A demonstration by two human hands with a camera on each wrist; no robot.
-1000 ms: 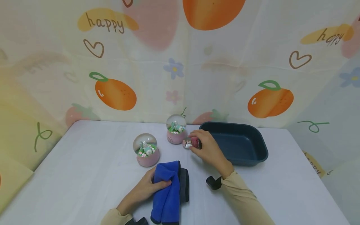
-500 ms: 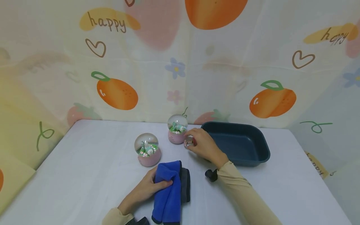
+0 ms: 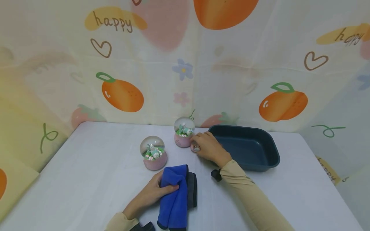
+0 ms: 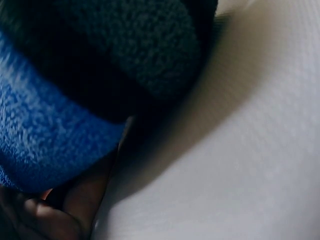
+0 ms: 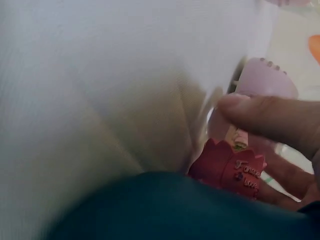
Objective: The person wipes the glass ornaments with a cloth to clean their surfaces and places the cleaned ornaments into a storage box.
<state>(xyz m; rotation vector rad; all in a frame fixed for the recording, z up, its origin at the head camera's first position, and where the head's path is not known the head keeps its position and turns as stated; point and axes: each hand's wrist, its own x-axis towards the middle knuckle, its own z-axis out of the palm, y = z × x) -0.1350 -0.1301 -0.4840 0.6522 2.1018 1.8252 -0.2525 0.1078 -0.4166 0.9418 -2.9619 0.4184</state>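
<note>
In the head view my left hand (image 3: 151, 192) grips a folded cloth (image 3: 174, 195), blue on one face and dark grey on the other, with its thumb across the front. My right hand (image 3: 210, 147) is around a small snow globe (image 3: 195, 146), fingers on one side and thumb on the other. Its red scalloped base (image 5: 227, 167) with raised lettering shows in the right wrist view; in the head view the hand hides that base. Just left of the right hand stands a larger snow globe (image 3: 183, 133) with a pink base. Another pink-based snow globe (image 3: 154, 154) stands nearer the left hand.
A dark blue-green rectangular tub (image 3: 257, 165) stands directly right of my right hand; its edge fills the bottom of the right wrist view. The white-covered table (image 3: 95, 173) ends at a patterned cloth backdrop (image 3: 162, 80).
My right hand has shifted slightly left and turned over the small snow globe, covering its red base in the head view. My left hand stays on the cloth. The head view has shifted a little.
</note>
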